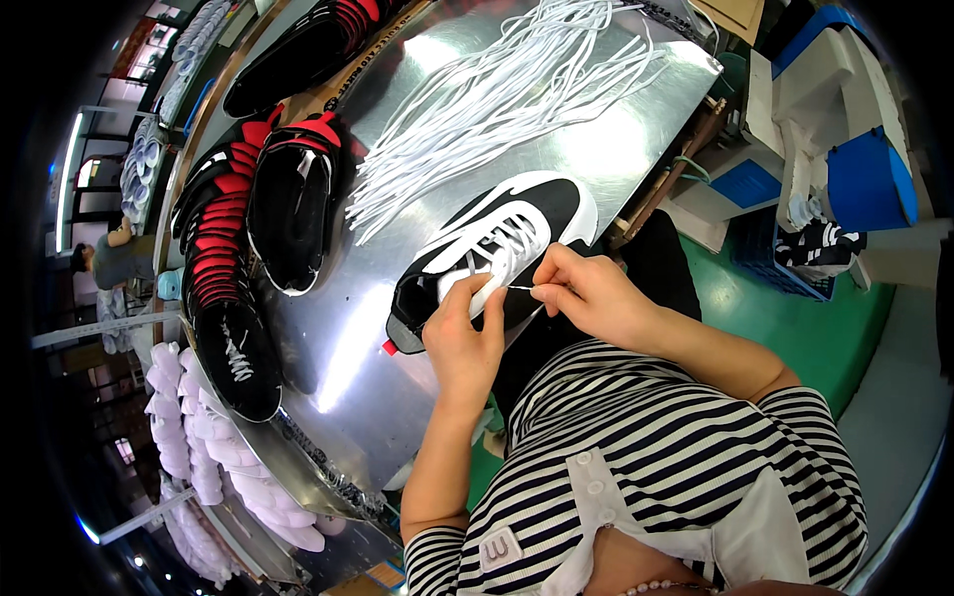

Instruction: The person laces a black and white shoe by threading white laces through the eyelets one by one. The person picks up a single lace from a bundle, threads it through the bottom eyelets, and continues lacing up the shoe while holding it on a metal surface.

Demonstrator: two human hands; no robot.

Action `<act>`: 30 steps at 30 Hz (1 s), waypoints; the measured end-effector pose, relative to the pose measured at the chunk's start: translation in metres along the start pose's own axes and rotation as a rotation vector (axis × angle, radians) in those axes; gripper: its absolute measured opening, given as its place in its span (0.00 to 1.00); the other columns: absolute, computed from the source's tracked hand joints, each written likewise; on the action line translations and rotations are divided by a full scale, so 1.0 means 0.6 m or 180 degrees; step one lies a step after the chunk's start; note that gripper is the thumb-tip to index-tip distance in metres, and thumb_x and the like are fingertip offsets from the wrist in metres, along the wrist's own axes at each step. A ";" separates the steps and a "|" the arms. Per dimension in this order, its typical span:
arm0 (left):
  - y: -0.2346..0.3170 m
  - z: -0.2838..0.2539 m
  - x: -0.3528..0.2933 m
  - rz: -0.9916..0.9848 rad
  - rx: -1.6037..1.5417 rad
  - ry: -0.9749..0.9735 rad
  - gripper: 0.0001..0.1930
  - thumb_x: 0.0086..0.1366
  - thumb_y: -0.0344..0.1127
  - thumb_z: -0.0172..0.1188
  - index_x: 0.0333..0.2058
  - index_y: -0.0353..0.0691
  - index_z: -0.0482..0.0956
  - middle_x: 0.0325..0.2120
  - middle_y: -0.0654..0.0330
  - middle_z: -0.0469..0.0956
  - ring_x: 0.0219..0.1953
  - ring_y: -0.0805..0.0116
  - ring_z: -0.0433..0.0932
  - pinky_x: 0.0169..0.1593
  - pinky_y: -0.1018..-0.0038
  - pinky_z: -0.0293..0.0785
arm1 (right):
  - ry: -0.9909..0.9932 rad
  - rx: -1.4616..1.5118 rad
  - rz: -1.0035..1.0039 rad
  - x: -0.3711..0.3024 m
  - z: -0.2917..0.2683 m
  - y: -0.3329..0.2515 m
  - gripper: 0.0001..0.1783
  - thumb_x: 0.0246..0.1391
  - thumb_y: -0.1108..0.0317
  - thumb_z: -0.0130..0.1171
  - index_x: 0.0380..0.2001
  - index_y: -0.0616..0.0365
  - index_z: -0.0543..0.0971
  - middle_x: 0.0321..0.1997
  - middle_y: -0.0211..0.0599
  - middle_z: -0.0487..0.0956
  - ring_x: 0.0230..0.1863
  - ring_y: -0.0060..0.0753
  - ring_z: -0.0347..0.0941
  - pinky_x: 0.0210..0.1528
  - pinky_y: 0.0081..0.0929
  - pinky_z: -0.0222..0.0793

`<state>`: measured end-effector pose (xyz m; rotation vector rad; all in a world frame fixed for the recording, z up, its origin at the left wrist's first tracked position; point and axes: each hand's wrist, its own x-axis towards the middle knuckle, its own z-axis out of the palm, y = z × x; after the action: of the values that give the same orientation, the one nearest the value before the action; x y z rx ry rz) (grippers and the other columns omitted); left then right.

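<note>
A black and white sneaker (568,202) lies on its side at the table's near edge, toe to the far right, with a red tab at its heel. White lacing crosses its upper part. My left hand (463,333) rests at the shoe's collar, thumb and forefinger bent together at the eyelet edge. Close by on the right, my right hand (586,294) pinches the tip of a white shoelace (519,288), which stretches between the two hands. What the left fingertips grip is partly hidden, though the lace runs to them.
Loose white shoelaces (477,109) spread over the metal table (343,348). Stacked black and red shoe uppers (221,248) line its left side, beside a single black shoe (290,214). White shoe parts (224,437) hang beyond. At right stand a blue crate (785,260) and a machine (830,109).
</note>
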<state>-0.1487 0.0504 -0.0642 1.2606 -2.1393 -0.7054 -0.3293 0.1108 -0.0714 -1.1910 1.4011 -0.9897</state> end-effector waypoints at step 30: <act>-0.002 -0.003 -0.009 0.0230 -0.0038 -0.0274 0.13 0.62 0.30 0.61 0.46 0.38 0.79 0.34 0.49 0.82 0.28 0.53 0.81 0.34 0.66 0.75 | -0.0110 -0.1174 -0.0408 -0.012 -0.026 0.005 0.09 0.60 0.64 0.56 0.38 0.57 0.73 0.28 0.46 0.79 0.31 0.51 0.78 0.32 0.41 0.70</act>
<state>-0.1448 0.0546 -0.0647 1.1598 -2.2346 -0.7528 -0.3451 0.1181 -0.0707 -1.5775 1.5374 -0.8123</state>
